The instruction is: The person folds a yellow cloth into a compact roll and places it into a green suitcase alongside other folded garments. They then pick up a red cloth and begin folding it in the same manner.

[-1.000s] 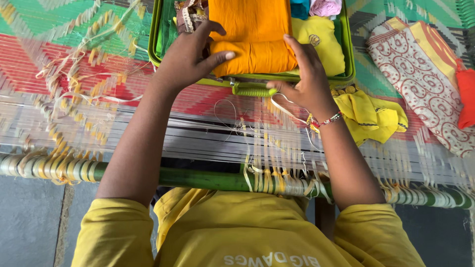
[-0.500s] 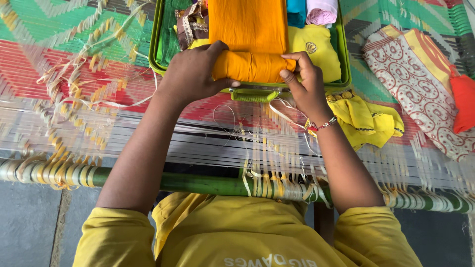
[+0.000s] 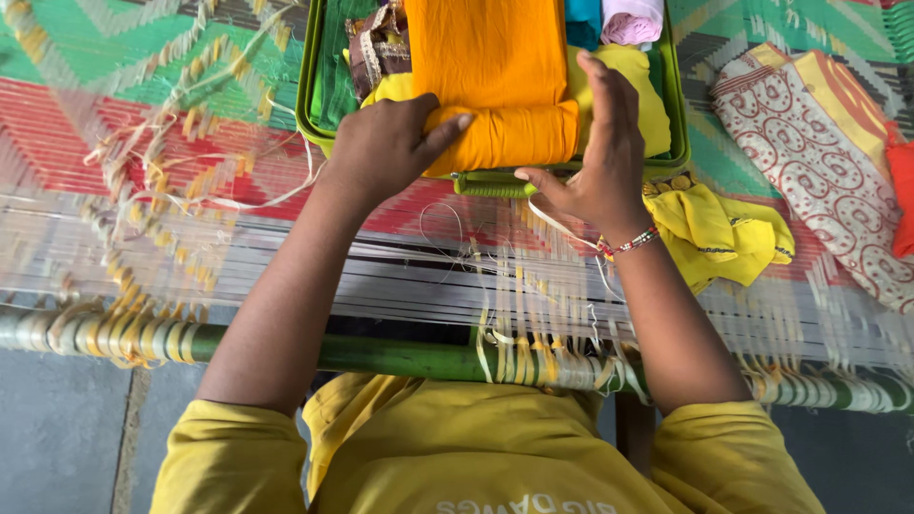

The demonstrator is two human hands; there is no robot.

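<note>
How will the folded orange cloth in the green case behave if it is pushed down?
The orange cloth probably compresses easily: its rolled front edge bulges under the left hand. It looks floppy, so it would likely sag if lifted by one end. The right hand rests at its side, perhaps to stop it unfolding.

Shirt (image 3: 476,447): mustard-yellow, short-sleeved, with pale lettering across the chest at the near edge.
Sleeves: end above the elbows, forearms bare.
Right wrist: thin beaded bracelet (image 3: 630,243) in red, white and green.
Left wrist: bare.
Hands: bare, left (image 3: 386,148), right (image 3: 595,162).
</note>
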